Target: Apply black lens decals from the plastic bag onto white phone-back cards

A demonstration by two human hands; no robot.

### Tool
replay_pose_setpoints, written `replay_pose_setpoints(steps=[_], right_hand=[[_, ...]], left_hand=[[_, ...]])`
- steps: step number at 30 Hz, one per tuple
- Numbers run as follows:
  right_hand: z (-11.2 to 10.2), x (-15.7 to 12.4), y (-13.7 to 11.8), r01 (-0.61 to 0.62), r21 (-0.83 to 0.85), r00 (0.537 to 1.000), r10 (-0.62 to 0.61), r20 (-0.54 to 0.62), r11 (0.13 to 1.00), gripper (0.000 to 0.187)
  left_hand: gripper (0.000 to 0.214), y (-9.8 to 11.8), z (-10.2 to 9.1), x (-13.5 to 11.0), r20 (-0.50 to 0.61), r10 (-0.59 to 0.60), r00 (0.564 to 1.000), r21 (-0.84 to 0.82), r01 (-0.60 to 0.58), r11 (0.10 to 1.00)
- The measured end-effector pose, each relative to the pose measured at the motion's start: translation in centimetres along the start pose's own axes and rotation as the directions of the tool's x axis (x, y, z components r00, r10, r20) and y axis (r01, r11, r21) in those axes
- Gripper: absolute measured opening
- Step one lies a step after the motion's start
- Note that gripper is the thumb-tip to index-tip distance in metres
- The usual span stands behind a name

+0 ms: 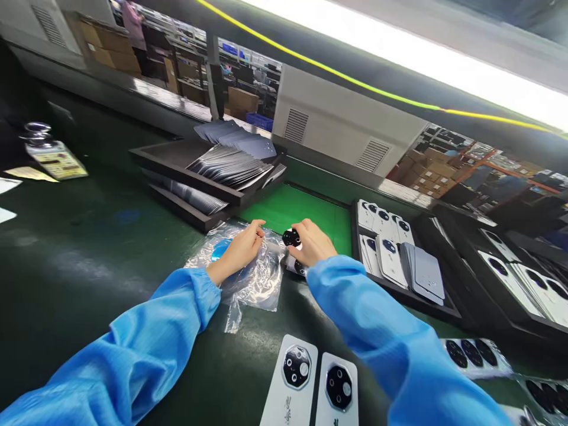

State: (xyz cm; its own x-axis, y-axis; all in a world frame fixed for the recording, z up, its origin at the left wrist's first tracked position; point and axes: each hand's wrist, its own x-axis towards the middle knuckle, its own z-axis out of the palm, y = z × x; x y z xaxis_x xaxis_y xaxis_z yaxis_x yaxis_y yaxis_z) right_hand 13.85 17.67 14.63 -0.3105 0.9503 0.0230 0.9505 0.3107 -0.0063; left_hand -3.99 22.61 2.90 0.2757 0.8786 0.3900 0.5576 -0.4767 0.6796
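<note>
My right hand point(313, 242) pinches a black round camera lens cover point(291, 238) between thumb and fingers. Under it lies a white strip with a dark disc point(299, 267), partly hidden by the hand. My left hand point(242, 248) hovers just left of it, fingers loosely bent and apart, with nothing visible in them. Beneath the left hand a crumpled clear plastic bag point(261, 293) is spread on the bench, and a blue round piece point(220, 249) shows beside the wrist. Nearer to me lie two white phone back covers point(289, 396) with black octagonal camera areas.
Stacked black trays point(177, 177) with dark thin panels stand at the back left. A green mat point(310, 210) lies behind my hands. A tray of white back covers point(390, 260) is at right, with lens strips point(474, 355) nearer. A label-bearing block point(57, 157) sits far left.
</note>
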Motion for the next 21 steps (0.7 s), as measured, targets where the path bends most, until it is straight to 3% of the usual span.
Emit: replay_pose_setpoints(steps=[5, 7, 9, 11, 13, 15, 18, 21], right_hand=[[-2.7, -7.9, 3.6, 0.017, 0.073, 0.99, -0.006, -0.143, 0.997, 0.039], [-2.7, -11.7, 4.7, 0.108, 0.179, 0.951, -0.05, -0.304, 0.978, 0.033], [-2.2, -15.3, 5.3, 0.129, 0.225, 0.931, -0.04, -0.364, 0.966, 0.032], [-1.2, -18.4, 5.5, 0.092, 0.257, 0.933, 0.007, -0.36, 0.962, 0.033], [0.3, -20.7, 5.3, 0.07, 0.283, 0.929, 0.04, -0.367, 0.957, 0.034], [2.2, -22.3, 5.0, 0.063, 0.332, 0.93, 0.065, -0.361, 0.941, 0.037], [5.0, -23.8, 4.6, 0.039, 0.422, 0.947, 0.102, -0.306, 0.906, 0.043], [7.1, -24.5, 4.1, 0.016, 0.473, 0.952, 0.132, -0.278, 0.881, 0.045]], left_hand=[[0.026, 3.6, -1.9, -1.7, 0.093, 0.187, 0.978, 0.064, -0.194, 0.979], [0.02, 5.4, -2.5, -3.9, 0.175, 0.262, 0.949, 0.064, -0.277, 0.959], [0.015, 7.1, -2.8, -7.0, 0.257, 0.31, 0.915, 0.056, -0.334, 0.941], [0.017, 8.3, -2.5, -10.4, 0.327, 0.334, 0.884, 0.055, -0.371, 0.927], [0.024, 8.9, -1.8, -13.6, 0.343, 0.319, 0.883, 0.063, -0.361, 0.93], [0.046, 9.0, -0.9, -16.0, 0.339, 0.292, 0.894, 0.059, -0.33, 0.942], [0.081, 8.8, 0.2, -17.6, 0.37, 0.262, 0.891, 0.028, -0.293, 0.956], [0.099, 8.9, 0.8, -17.6, 0.401, 0.272, 0.875, 0.02, -0.305, 0.952]])
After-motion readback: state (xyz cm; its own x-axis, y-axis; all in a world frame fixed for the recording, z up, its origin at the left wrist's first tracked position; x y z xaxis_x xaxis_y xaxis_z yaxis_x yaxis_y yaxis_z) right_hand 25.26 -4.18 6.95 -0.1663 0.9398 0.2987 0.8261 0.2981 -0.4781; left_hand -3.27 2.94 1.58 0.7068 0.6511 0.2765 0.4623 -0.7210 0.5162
